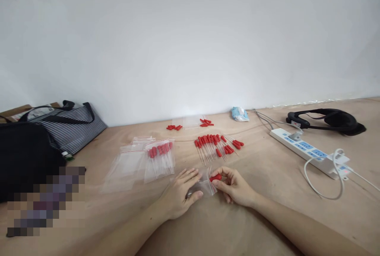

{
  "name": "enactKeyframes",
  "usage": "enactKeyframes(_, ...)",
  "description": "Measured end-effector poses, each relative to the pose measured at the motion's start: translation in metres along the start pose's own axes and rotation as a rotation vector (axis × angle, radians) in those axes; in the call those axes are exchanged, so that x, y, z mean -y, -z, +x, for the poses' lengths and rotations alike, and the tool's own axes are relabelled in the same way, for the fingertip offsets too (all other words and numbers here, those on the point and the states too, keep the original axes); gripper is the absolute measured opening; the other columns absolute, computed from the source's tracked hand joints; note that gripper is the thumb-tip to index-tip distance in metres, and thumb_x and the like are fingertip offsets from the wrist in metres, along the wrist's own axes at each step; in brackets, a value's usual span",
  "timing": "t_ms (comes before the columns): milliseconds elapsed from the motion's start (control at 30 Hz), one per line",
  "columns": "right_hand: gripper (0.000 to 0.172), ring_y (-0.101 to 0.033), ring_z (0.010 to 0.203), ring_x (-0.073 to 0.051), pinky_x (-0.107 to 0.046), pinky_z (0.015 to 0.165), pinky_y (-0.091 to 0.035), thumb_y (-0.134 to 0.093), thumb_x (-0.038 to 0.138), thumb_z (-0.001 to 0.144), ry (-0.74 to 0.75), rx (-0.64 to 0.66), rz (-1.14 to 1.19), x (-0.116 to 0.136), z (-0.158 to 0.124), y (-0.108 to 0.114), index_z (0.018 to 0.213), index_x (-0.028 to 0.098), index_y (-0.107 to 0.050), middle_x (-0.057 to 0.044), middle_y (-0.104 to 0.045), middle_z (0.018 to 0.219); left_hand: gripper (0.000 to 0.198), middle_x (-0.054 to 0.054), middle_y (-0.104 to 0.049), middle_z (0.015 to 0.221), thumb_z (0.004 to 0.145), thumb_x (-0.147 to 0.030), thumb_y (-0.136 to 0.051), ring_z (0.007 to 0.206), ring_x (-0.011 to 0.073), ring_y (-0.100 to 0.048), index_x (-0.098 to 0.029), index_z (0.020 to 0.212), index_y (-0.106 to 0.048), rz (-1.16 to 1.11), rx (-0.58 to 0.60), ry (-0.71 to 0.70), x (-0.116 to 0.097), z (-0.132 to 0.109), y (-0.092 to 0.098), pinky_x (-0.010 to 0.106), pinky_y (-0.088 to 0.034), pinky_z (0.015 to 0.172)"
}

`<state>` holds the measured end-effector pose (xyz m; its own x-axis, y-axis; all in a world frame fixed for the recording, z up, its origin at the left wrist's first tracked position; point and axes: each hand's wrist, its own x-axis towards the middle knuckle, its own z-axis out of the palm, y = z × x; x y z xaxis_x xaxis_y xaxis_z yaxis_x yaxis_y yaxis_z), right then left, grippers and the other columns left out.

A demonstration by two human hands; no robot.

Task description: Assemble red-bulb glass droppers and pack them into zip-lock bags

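My right hand [233,188] pinches the red rubber bulb of a dropper [216,177] between thumb and fingers. The dropper's stem points left into the mouth of a clear zip bag [207,187], where it is hard to make out. My left hand [181,192] lies on the bag's left part, fingers stretched out and thumb apart, covering some of it. Just beyond both hands is a fanned row of glass droppers [208,140] with red bulbs. Left of them, a zip bag [150,175] with several droppers inside overlaps flat clear zip bags [120,169].
Loose red bulbs [174,128] and clear tubes [190,123] lie near the wall. A blue-and-white packet [240,114] stands behind. Right are a power strip [305,150] with looping cables and a black headset [329,120]. A striped bag [74,123] and black bag [26,157] are left.
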<state>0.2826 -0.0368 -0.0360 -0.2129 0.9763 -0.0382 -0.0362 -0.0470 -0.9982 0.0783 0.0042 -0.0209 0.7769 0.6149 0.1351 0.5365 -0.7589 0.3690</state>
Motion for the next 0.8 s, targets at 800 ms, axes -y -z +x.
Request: enactKeyframes(800, 0.029, -0.05, 0.057, -0.011, -0.024, 0.055, -0.039, -0.064, 0.045, 0.066, 0.13, 0.073, -0.233, -0.005, 0.014, 0.02, 0.07, 0.016, -0.066, -0.001, -0.058, 0.063, 0.05, 0.006, -0.047, 0.127, 0.078, -0.044, -0.053, 0.12, 0.0237, -0.039, -0.024, 0.123, -0.045, -0.131, 0.104, -0.019, 0.012, -0.03, 0.026, 0.047, -0.023, 0.103)
